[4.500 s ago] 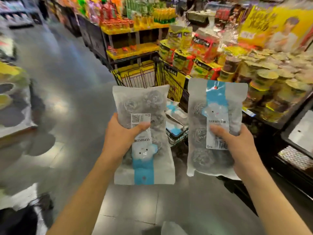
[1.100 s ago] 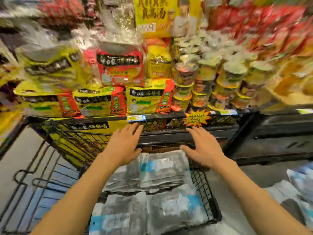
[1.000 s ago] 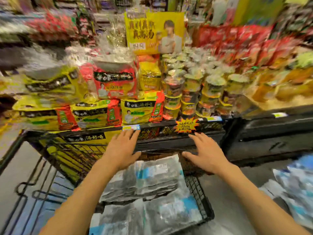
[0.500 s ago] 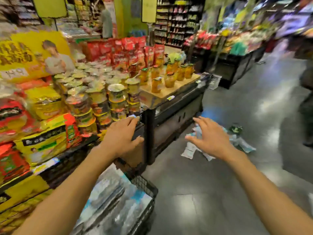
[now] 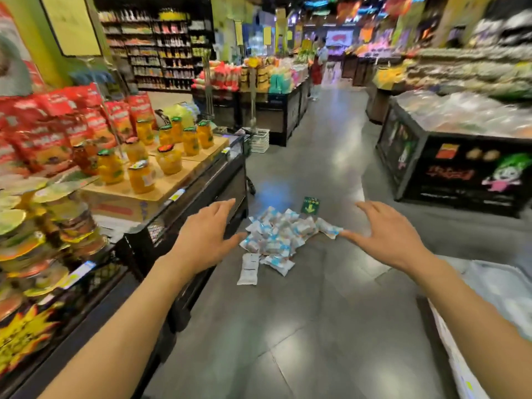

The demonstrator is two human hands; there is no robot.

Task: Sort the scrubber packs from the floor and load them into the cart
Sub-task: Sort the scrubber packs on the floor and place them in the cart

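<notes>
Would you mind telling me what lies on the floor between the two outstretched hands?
In the head view, the pile of scrubber packs lies on the floor between the left hand and right hand, farther down the aisle.

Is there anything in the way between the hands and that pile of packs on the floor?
Nothing visible. Both the left hand and right hand are empty, and only bare grey floor lies before the heap of scrubber packs. The display shelf stays off to the left.
</notes>
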